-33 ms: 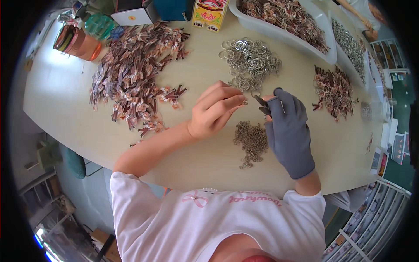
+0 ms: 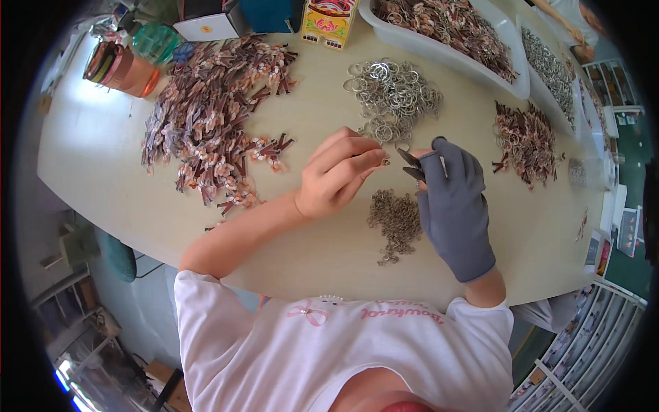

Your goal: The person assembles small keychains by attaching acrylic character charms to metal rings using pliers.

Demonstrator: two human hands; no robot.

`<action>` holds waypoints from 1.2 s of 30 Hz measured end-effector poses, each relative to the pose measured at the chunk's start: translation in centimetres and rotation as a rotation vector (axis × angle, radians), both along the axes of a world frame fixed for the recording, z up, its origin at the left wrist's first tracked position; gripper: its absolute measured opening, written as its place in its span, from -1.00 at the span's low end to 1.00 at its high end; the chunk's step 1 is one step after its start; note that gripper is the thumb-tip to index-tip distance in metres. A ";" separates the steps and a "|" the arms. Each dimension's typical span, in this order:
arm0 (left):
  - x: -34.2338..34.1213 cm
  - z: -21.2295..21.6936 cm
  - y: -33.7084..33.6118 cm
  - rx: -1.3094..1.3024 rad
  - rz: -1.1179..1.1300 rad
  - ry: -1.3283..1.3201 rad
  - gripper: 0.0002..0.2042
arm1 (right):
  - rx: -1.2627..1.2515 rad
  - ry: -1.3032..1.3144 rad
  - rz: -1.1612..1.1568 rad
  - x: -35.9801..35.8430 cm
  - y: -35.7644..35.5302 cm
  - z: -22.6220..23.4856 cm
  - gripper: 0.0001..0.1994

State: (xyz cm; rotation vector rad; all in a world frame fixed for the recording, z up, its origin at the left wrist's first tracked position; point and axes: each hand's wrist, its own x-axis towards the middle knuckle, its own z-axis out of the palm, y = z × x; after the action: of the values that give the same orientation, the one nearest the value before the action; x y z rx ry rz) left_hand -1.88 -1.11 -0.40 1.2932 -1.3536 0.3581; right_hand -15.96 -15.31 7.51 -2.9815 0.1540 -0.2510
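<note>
My bare left hand is closed in a pinch, with a small metal piece at its fingertips. To its right, my right hand, in a grey glove with bare fingertips, grips dark pliers whose jaws point left toward that piece without touching it. Part of the pliers is hidden by the glove. Just below and between my hands lies a heap of small metal chain links. Above them is a pile of silvery key rings.
Flat brown-and-pink figure charms spread over the left side. Charms with rings form a smaller pile at right. A white tub of them stands at the back, near a cup and a yellow box. Another person's arm shows far right.
The pliers have tilted slightly in my right hand, their jaws shifting a little. My left hand keeps its place.
</note>
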 end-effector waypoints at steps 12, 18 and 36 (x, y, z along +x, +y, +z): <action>-0.1 0.1 -0.5 -0.072 0.059 -0.037 -0.70 | -0.051 -0.123 -0.018 0.4 0.6 -1.3 -0.59; 0.1 0.1 -0.2 -0.050 0.084 -0.074 -0.69 | 0.006 -0.064 0.006 0.3 0.8 -0.9 -0.66; 0.0 0.2 0.2 0.000 -0.027 0.060 -0.76 | -0.085 -0.096 0.041 0.5 0.5 -1.2 -0.83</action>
State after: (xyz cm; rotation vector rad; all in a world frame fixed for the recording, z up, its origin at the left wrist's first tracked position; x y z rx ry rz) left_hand -1.91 -0.88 -0.22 1.2750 -1.3195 0.2984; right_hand -15.43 -14.76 6.35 -3.0453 0.0725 -0.4043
